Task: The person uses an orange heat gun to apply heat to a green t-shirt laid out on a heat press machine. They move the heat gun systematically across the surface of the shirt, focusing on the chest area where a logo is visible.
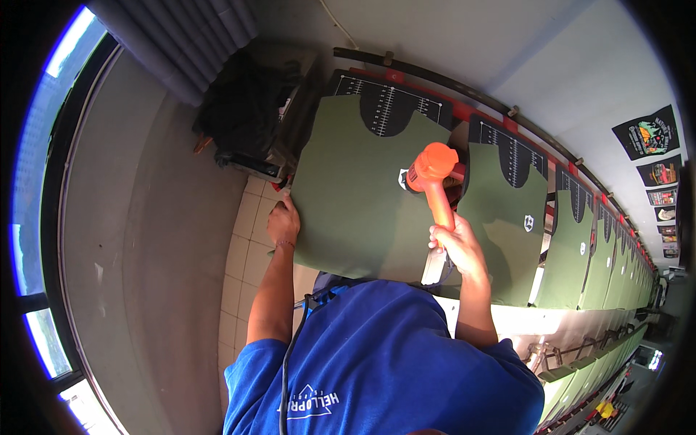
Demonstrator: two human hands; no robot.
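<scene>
My right hand (462,246) grips the handle of an orange hair dryer (436,165). The dryer is held over the right edge of a green fabric garment piece (355,192), beside a small white-and-black printed emblem (403,179). This piece lies flat on a dark board with white ruler markings (382,109), which shows at its neckline cutout. At the left edge of the fabric, my left hand (283,221) is closed with fingers curled and the thumb along the edge. Whatever those fingers hold is hidden.
More boards with green pieces (500,225) run in a long row to the right, along a dark rail (464,83). A black cloth heap (246,109) lies on a unit at the back left. A grey wall (152,239) and tiled floor (243,268) are at the left.
</scene>
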